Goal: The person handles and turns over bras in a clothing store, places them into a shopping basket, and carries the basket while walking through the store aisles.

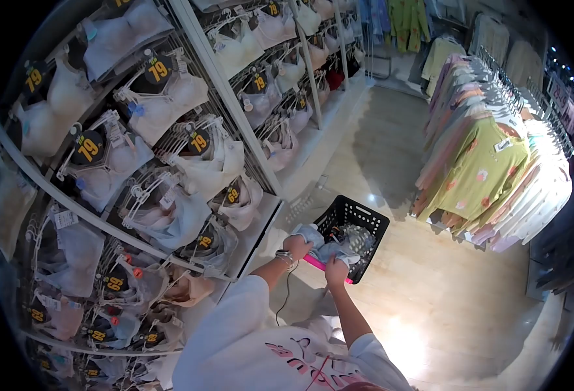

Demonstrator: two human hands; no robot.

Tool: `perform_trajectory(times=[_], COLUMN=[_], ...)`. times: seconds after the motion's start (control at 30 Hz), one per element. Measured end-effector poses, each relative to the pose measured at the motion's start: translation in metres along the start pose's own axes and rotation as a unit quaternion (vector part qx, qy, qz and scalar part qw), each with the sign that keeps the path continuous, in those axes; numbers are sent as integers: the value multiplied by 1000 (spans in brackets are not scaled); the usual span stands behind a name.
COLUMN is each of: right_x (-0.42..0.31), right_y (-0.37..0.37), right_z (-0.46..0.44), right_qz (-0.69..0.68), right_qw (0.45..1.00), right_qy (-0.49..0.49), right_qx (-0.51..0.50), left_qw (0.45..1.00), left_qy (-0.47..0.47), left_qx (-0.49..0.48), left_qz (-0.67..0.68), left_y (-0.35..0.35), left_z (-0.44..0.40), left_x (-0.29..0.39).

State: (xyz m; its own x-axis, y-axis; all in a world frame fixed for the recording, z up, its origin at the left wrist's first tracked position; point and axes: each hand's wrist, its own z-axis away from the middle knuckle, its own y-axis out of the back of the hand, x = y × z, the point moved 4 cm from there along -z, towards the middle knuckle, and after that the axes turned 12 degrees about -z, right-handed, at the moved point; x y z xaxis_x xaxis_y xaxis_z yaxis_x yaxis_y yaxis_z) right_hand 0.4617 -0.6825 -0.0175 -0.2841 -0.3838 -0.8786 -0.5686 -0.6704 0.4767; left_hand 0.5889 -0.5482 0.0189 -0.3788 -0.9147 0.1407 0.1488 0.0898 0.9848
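In front of my body, my left hand [295,247] is closed on one side of a pale blue garment [329,251], which looks like a bra. My right hand [336,272] grips the garment's other side, with some cloth bunched above the fingers. Both hands are over the near side of a black shopping basket [378,236] with a pink handle [315,262]. Inside the basket lies a grey-green dotted garment [360,238], partly covered by the pale blue one. How the fingers pinch the cloth is too small to make out.
A curved rack of hanging bras [169,215] with price tags rises close on my left. On the right stands a rail of pyjama tops, a green one [479,173] in front. Light wooden floor [443,280] lies between them. A dark cord [285,296] runs near the basket.
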Motion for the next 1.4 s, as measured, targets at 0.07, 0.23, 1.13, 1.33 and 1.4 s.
perform_trajectory(times=[0.07, 0.23, 1.13, 1.33, 1.4], right_x=[1, 13, 31, 50, 36], right_y=[6, 13, 30, 25, 32], right_z=[-19, -71, -205, -246, -259], right_qz=[5, 14, -48, -49, -68], right_qw=[1000, 1000, 994, 997, 995], right_qy=[-11, -19, 82, 54, 56], right_qx=[-8, -7, 59, 33, 48], left_qw=[1000, 1000, 943, 934, 934], left_qy=[-2, -7, -80, -105, -101], left_qx=[4, 7, 289, 304, 318], left_qz=[13, 28, 143, 155, 126], left_y=[-2, 7, 33, 39, 41], left_z=[-15, -55, -159, -188, -205], left_x=[9, 34, 96, 114, 119])
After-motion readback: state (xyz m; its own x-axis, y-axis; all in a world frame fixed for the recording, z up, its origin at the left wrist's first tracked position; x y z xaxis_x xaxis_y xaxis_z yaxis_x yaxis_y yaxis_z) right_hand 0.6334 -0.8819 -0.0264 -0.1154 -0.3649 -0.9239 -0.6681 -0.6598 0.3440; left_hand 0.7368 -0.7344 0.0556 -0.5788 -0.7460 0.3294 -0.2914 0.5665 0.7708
